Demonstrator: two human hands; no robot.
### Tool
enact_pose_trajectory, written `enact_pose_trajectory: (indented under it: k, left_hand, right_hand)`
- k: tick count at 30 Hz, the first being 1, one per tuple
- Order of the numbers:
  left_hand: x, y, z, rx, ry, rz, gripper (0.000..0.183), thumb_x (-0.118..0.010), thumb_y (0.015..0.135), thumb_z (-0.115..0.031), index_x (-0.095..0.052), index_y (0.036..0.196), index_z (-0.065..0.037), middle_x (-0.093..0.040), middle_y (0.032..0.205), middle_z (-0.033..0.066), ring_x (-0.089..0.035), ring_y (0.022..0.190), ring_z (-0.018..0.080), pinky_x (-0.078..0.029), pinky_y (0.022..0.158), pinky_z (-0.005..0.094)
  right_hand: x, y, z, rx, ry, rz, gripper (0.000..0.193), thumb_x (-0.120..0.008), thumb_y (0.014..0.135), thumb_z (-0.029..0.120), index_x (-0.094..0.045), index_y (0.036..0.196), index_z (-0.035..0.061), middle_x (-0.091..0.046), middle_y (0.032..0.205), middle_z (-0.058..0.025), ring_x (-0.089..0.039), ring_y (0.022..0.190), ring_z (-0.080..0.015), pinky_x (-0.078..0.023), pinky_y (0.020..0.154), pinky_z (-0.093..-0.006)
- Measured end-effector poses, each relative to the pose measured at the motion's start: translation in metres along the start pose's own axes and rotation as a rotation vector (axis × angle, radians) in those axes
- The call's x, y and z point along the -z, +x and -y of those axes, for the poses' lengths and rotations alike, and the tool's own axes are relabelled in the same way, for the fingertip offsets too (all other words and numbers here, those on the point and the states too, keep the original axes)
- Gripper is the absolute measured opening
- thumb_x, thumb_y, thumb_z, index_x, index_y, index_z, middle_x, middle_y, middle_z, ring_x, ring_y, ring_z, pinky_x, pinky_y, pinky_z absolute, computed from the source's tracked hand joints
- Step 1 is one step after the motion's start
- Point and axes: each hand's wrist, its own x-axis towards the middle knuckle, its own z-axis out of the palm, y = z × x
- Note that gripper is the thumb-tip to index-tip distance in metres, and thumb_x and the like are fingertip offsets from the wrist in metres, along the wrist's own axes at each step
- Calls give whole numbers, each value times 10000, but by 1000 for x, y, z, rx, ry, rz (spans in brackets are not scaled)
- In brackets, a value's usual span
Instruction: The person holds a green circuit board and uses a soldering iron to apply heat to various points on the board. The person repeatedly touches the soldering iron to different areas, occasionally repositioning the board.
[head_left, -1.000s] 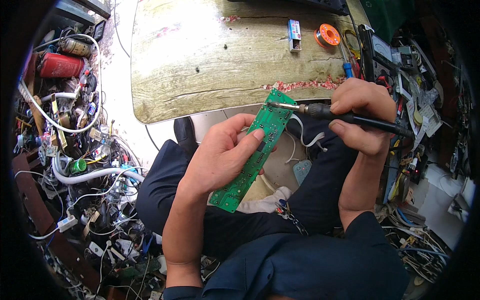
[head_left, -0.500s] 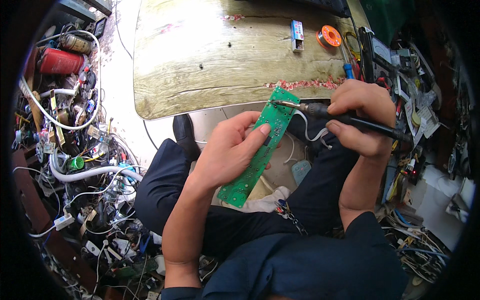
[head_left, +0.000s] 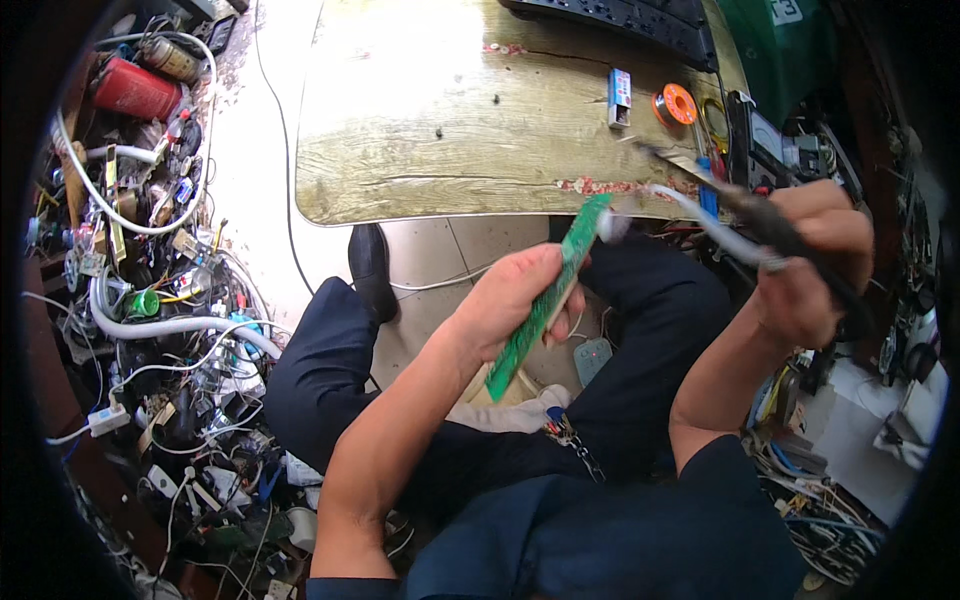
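My left hand (head_left: 515,300) grips a long green circuit board (head_left: 540,315) above my lap, between fingers and thumb. The board is turned almost edge-on, its upper end near the table's front edge. Off to the right, my right hand (head_left: 815,265) is closed round a dark soldering iron (head_left: 785,228), whose blurred tip points up-left over the table. A white cable (head_left: 715,228), smeared by motion, runs to the fingers of that hand and seems pinched there. Whether the cable still joins the board I cannot tell.
On the wooden table (head_left: 400,165) are a small blue box (head_left: 620,98), an orange solder spool (head_left: 675,104) and a black panel (head_left: 630,28). An analog meter (head_left: 765,135) stands at its right. Piled parts and cables (head_left: 190,370) lie left; more clutter lies right.
The soldering iron has left the board and swung up and right with my right hand. The board has turned from face-up to edge-on, shifting right. The white cable has risen toward my right hand.
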Motion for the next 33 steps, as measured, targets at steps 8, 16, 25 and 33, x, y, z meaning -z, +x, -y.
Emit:
enact_pose_trajectory:
  k: [8,16,25,33]
  left_hand:
    - [-36,-14,-20,-4,158,197,283,-544,1059,-266,-560,1221,-34,-698,896,106,-675,666,149,-573,610,281]
    - [-32,-56,-60,-282,601,-157,264,-559,1043,-197,-571,1223,-4,-713,911,103,-692,738,140,-584,628,275]
    - [-34,-86,-95,-443,551,-443,243,-501,1073,-238,-541,1179,-23,-721,911,137,-679,640,147,-569,576,255]
    - [-40,-73,-94,-375,456,-401,262,-497,1073,-235,-552,1185,-4,-718,909,131,-680,658,136,-571,570,251]
  right_hand:
    - [37,-17,9,-95,815,-327,234,-710,885,211,-680,1057,55,-597,888,-72,-483,587,-96,-337,619,-261]
    - [34,-45,-15,-101,924,-426,279,-607,961,137,-643,1198,-6,-649,1030,-138,-506,657,-138,-361,621,-297]
    - [18,-28,-15,-100,904,-397,266,-604,957,120,-642,1187,-10,-667,1034,-157,-516,657,-140,-392,625,-282]
    - [-22,-9,-16,-134,699,-342,295,-670,883,104,-590,1123,-47,-577,944,-177,-517,645,-153,-414,508,-229]
